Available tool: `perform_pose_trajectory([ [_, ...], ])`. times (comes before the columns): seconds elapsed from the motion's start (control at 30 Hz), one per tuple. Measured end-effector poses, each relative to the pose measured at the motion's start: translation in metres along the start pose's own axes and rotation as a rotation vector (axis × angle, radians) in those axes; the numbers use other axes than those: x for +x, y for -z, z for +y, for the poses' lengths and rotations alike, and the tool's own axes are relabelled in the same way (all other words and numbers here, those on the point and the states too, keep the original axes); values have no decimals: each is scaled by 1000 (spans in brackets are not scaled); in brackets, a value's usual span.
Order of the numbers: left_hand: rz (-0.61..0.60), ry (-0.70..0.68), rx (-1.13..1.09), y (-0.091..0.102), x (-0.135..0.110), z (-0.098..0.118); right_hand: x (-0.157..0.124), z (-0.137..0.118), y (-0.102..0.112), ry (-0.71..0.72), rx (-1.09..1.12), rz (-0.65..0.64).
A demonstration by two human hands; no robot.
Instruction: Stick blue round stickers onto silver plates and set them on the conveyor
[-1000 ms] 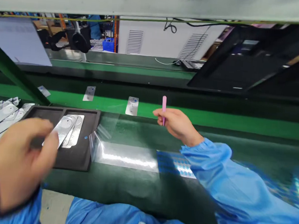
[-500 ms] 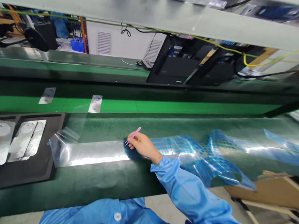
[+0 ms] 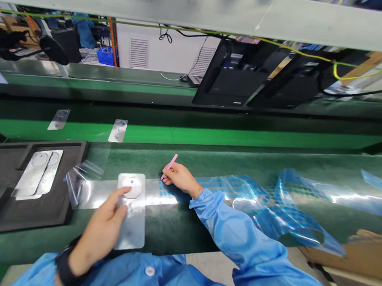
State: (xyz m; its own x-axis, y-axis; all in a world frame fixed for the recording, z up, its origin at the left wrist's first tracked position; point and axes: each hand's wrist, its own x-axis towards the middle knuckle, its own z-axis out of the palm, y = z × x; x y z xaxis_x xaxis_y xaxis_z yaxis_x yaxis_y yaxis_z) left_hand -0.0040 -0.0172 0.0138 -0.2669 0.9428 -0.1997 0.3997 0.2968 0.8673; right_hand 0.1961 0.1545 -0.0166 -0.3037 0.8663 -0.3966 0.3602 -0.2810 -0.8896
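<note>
My left hand (image 3: 103, 226) holds a silver, round-cornered metal plate (image 3: 134, 228) with a pale disc (image 3: 136, 188) near its top; my right hand (image 3: 181, 180) grips slim pink tweezers (image 3: 170, 166)

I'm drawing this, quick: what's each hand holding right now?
Left hand: closed, holding a silvery plate.
Right hand: closed, holding a slim pink tool, its tip by blue-dotted film.

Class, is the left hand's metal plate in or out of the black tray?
Out: the left hand holds the plate to the tray's right.
</note>
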Motion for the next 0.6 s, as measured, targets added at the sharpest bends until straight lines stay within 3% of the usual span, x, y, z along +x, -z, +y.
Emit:
perform_pose_trajectory([
  [0.07, -96, -11, 66, -27, 12, -1, 1, -1, -1, -11, 8, 3],
  [0.13, -126, -48, 190, -39, 19, -8, 2, -1, -2, -32, 26, 17],
  [0.3, -99, -307, 506, -38, 17, -23, -2, -4, 4, -74, 123, -11],
  [0.47, 7, -663, 525, -39, 40, -35, -18, -7, -2, -41, 190, -64],
  [0.6, -12, -722, 599, -40, 63, -47, -27, -8, -25, -21, 124, -87],
])
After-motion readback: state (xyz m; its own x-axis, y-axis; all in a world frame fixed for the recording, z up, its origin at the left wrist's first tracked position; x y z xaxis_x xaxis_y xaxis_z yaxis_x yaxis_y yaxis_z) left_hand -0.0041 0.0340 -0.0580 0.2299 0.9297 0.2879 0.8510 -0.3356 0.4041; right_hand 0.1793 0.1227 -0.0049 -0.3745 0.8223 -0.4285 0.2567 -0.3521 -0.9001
